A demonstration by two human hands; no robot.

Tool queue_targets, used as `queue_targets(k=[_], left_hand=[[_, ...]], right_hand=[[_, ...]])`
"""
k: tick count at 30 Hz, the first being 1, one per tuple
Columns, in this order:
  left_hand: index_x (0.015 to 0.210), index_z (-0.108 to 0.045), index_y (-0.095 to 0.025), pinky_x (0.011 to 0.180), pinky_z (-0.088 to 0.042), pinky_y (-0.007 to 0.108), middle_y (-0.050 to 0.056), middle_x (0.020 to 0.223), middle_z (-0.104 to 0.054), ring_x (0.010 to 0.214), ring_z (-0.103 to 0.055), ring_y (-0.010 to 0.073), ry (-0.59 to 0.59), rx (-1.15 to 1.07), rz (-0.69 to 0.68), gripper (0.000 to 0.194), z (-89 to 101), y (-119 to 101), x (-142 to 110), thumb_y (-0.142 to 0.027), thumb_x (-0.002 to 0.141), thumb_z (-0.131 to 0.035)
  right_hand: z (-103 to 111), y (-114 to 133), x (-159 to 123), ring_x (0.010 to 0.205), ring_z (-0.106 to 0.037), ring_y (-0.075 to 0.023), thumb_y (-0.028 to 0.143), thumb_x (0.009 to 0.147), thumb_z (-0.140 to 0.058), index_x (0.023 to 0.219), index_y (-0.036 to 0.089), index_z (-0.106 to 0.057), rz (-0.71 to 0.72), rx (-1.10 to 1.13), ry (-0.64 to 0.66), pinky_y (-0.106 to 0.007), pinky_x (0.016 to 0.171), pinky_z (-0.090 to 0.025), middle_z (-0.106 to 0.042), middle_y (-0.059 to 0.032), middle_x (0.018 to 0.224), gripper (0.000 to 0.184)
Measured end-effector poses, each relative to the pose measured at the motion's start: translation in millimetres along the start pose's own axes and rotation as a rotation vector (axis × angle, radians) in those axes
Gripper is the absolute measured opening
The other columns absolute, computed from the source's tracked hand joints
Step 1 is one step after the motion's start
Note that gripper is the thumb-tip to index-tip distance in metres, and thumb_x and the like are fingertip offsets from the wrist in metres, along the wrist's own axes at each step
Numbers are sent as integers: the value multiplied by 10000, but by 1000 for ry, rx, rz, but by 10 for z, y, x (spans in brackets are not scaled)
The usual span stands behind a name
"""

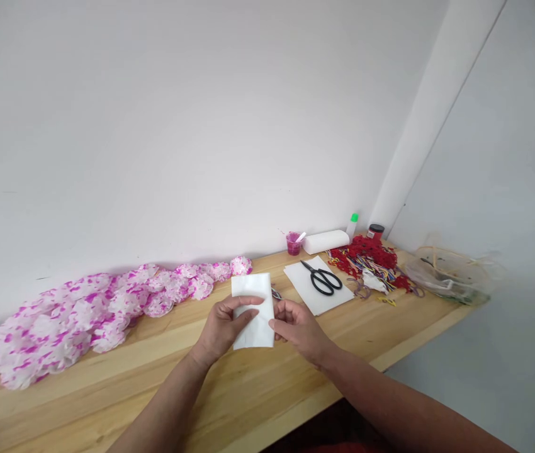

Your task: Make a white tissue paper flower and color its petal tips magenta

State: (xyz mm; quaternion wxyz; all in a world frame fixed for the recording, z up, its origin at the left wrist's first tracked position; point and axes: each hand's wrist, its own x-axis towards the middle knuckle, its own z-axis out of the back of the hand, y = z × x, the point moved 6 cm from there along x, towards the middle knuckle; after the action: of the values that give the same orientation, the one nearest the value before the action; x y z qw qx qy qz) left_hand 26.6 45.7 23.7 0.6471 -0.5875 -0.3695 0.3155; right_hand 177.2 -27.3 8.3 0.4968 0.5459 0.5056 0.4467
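Observation:
My left hand (230, 322) grips a folded white paper sheet (254, 286) from its left side, the thumb and fingers lying across its front. At the sheet's right edge, my right hand (291, 322) pinches the same paper between thumb and fingers. The paper is held upright above the wooden table (163, 377). A small bit of dark and light strands (275, 294) shows just behind the right edge of the sheet, mostly hidden. Black-handled scissors (321, 277) lie on a stack of white sheets (308, 296) beyond my right hand.
White-and-magenta paper flowers (107, 308) are heaped along the wall at left. At the back stand a cup of purple liquid (294, 243), a white roll (326, 241), a green-capped bottle (353, 223) and a dark-lidded jar (376, 231). Red and coloured yarn (371, 258) lies near a clear plastic bag (447, 274).

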Motion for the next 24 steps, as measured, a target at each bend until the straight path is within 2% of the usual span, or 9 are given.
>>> queue_targets(k=[3, 4, 6, 9, 12, 14, 18, 21, 24], left_hand=[[1125, -719, -197, 563, -516, 258, 41, 802, -724, 609, -622, 145, -52, -207, 149, 464, 166, 170, 29, -338, 696, -824], [1148, -706, -191, 559, -521, 261, 41, 804, -727, 603, -631, 148, -75, -260, 171, 515, 228, 194, 33, -323, 670, -844], [1153, -698, -177, 579, -537, 268, 45, 823, -733, 627, -653, 155, -122, -357, 175, 561, 343, 200, 42, -285, 630, -870], [1128, -704, -175, 614, -557, 280, 46, 838, -737, 662, -668, 158, -158, -478, 154, 546, 445, 172, 64, -238, 614, -879], [1127, -707, -169, 637, -569, 287, 50, 854, -736, 677, -668, 153, -168, -558, 152, 558, 470, 170, 84, -194, 598, -883], [1162, -694, -172, 666, -576, 284, 54, 891, -734, 708, -670, 150, -174, -596, 142, 597, 479, 173, 91, -166, 595, -881], [1279, -630, -207, 717, -588, 283, 55, 982, -727, 748, -671, 143, -160, -642, 98, 697, 497, 141, 94, -147, 623, -857], [1351, -573, -218, 752, -586, 262, 67, 1072, -717, 809, -678, 146, -165, -661, 65, 754, 523, 95, 93, -132, 649, -833], [1412, -510, -239, 802, -582, 256, 72, 1160, -697, 900, -686, 163, -150, -664, 19, 808, 538, 51, 100, -126, 671, -812]], right_hand=[[204, 52, 53, 658, -597, -125, 338, 814, -630, 905, 182, -599, 46, -322, 29, -260, 634, -478, -653, -6, 795, 183], [333, 116, 87, 715, -618, -137, 332, 845, -592, 917, 184, -612, 81, -520, 8, -260, 672, -484, -675, -23, 840, 165], [684, 276, 183, 849, -644, -149, 295, 887, -528, 999, 209, -625, 114, -1045, -125, -252, 765, -479, -698, -30, 954, 171], [1250, 430, 368, 1051, -611, -256, 171, 814, -566, 1040, 148, -628, 24, -1258, -265, -342, 893, -432, -676, -137, 1096, 235], [1643, 433, 520, 1024, -622, -318, 139, 743, -609, 1058, 124, -625, -121, -1378, -314, -384, 841, -432, -684, -177, 1053, 316], [1756, 382, 587, 965, -641, -309, 151, 713, -639, 1050, 131, -632, -199, -1420, -302, -364, 790, -434, -696, -160, 995, 338], [1769, 337, 671, 957, -647, -306, 178, 656, -682, 956, 145, -668, -265, -1435, -276, -331, 737, -425, -699, -154, 974, 302], [1755, 418, 677, 945, -643, -313, 189, 615, -700, 850, 155, -687, -280, -1386, -281, -328, 724, -427, -703, -139, 898, 237], [1721, 556, 570, 856, -641, -266, 235, 653, -665, 881, 150, -697, -286, -1256, -277, -307, 679, -431, -700, -116, 846, 245]])
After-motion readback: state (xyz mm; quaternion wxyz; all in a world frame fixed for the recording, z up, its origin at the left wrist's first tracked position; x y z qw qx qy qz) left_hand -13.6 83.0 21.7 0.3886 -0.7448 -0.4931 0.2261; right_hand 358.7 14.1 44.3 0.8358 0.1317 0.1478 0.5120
